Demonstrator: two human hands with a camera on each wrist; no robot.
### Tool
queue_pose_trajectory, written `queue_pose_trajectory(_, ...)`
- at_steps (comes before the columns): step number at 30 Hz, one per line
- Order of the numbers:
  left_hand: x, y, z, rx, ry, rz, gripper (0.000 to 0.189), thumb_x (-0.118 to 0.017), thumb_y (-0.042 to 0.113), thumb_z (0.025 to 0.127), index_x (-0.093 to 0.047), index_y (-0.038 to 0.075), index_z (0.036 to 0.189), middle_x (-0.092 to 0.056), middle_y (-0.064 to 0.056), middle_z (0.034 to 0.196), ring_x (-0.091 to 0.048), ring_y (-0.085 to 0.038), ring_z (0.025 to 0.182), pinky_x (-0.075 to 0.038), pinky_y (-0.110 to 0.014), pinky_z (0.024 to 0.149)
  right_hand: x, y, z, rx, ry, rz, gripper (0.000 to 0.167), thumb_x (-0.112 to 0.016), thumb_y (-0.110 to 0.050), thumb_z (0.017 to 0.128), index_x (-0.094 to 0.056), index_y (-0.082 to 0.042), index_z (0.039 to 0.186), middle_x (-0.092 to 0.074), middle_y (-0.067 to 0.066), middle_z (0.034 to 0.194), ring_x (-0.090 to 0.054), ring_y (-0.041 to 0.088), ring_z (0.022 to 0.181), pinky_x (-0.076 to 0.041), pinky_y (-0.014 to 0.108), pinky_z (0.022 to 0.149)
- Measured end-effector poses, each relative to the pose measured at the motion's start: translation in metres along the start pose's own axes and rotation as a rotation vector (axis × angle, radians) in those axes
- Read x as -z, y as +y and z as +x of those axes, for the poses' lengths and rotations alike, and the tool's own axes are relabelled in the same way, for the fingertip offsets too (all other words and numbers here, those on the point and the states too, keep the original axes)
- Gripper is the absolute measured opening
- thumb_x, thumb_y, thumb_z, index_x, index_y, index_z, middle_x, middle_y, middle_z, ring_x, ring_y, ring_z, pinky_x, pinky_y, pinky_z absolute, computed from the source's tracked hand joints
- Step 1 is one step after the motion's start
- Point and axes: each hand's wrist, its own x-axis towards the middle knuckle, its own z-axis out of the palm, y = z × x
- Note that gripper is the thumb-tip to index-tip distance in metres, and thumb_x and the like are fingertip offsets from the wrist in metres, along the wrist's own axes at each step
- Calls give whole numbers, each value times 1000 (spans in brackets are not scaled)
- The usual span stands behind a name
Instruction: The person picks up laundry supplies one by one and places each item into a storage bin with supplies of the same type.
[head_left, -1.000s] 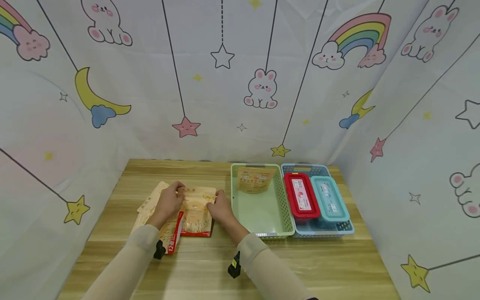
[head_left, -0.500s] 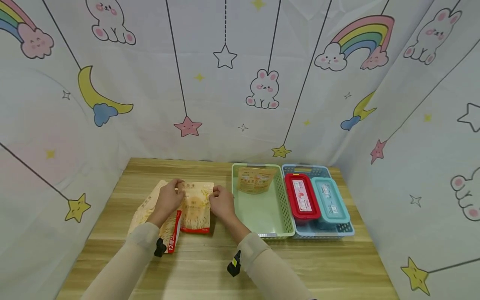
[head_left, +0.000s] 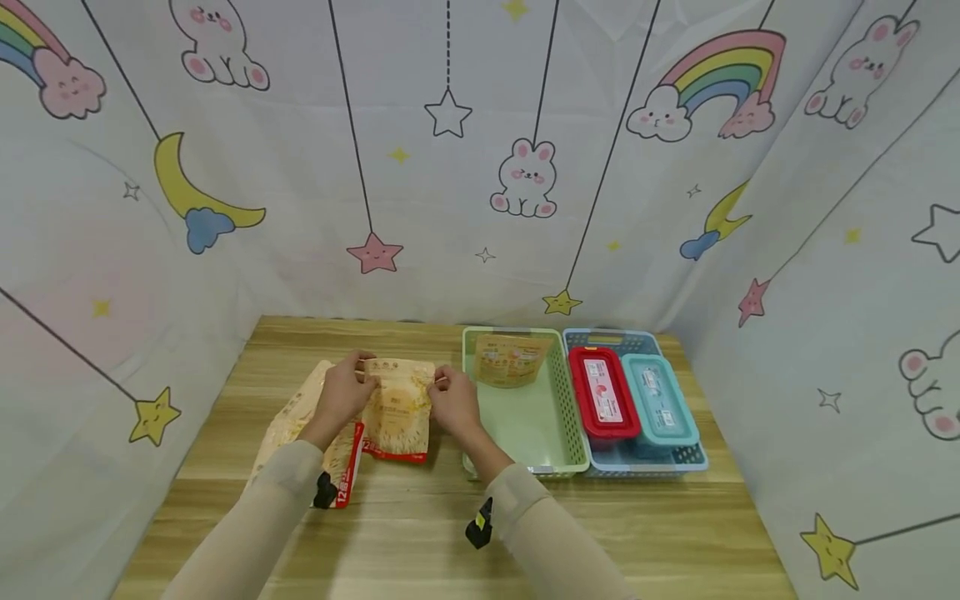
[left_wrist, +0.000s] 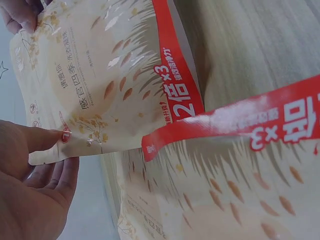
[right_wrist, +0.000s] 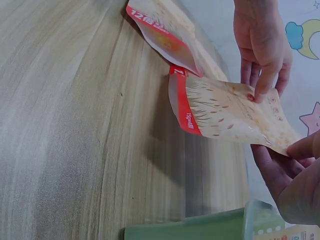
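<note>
Both hands hold a cream-coloured pouch (head_left: 397, 406) with a red bottom band, raised off the table and tilted up. My left hand (head_left: 345, 393) pinches its left side near the top, thumb on the front in the left wrist view. Opposite it, my right hand (head_left: 455, 404) pinches the upper right edge; the right wrist view shows its thumb (right_wrist: 302, 146) on the pouch face. Similar pouches (head_left: 292, 417) lie overlapped under and beside my left forearm, partly hidden by it. One of them (left_wrist: 225, 195) fills the lower part of the left wrist view.
Right of my right hand stands a green basket (head_left: 525, 433) with one tan pouch (head_left: 512, 360) leaning at its back. A blue basket (head_left: 686, 458) adjoins it, holding a red-lidded box (head_left: 604, 392) and a teal-lidded box (head_left: 660, 398). A printed curtain (head_left: 465, 250) borders the wooden table (head_left: 420, 533).
The pouch has been lifted and tipped more upright, its printed front now facing me, then shifted slightly right. My right hand has moved a little right and up with it.
</note>
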Motion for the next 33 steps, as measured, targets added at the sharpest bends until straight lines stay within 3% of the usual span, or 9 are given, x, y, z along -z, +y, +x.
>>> queue_pose_trajectory(4, 0, 1, 1, 6, 2, -30, 50, -64, 13, 106, -49, -1, 152, -59, -30, 136, -66, -42, 114, -59, -55, 88, 3, -1, -1, -6, -4, -8, 5, -62, -3, 104, -64, -3, 109, -77, 10, 90, -66, 28, 60, -63, 42, 58)
queue_pose_trajectory(8, 1, 0, 2, 29, -9, -106, 55, -65, 15, 106, -47, -5, 153, -59, -30, 135, -62, -44, 115, -55, -55, 94, 4, -1, 0, -3, -2, -3, 4, -63, -3, 104, -64, -4, 108, -76, 10, 93, -68, 31, 68, -64, 46, 61)
queue_pose_trajectory(13, 2, -6, 2, 72, -76, -171, 66, -63, 21, 108, -35, -8, 160, -48, -33, 152, -52, -47, 137, -49, -60, 108, 5, 1, 1, 3, 1, -11, 3, -65, -5, 104, -65, -5, 108, -76, 7, 94, -69, 20, 74, -61, 34, 55)
queue_pose_trajectory(20, 2, -9, 2, 64, -170, -203, 74, -58, 27, 112, -22, -12, 163, -42, -38, 155, -48, -52, 140, -47, -61, 109, 9, 3, 2, 27, -26, -10, 6, -63, -5, 105, -65, -3, 111, -76, 8, 94, -67, 18, 72, -60, 32, 54)
queue_pose_trajectory(28, 2, -7, 3, 30, -146, -127, 63, -58, 30, 112, -39, -13, 155, -47, -38, 150, -51, -53, 137, -48, -63, 107, 11, 2, 3, 24, -15, -4, 5, -62, -5, 106, -62, -1, 106, -64, 8, 72, -49, 11, 48, -53, 27, 49)
queue_pose_trajectory(30, 1, -7, 4, 24, -127, -103, 59, -59, 29, 111, -45, -12, 151, -52, -37, 146, -54, -52, 134, -50, -62, 106, 11, 1, 2, 15, -12, -15, 5, -62, -5, 106, -63, 0, 107, -64, 9, 72, -49, 10, 48, -53, 27, 49)
queue_pose_trajectory(33, 0, -6, 5, 5, -99, -79, 50, -60, 28, 111, -53, -10, 142, -59, -34, 140, -59, -50, 130, -52, -61, 103, 13, -1, 2, -4, -14, -40, 8, -63, -5, 105, -65, 1, 110, -72, 11, 84, -56, 11, 52, -56, 29, 51)
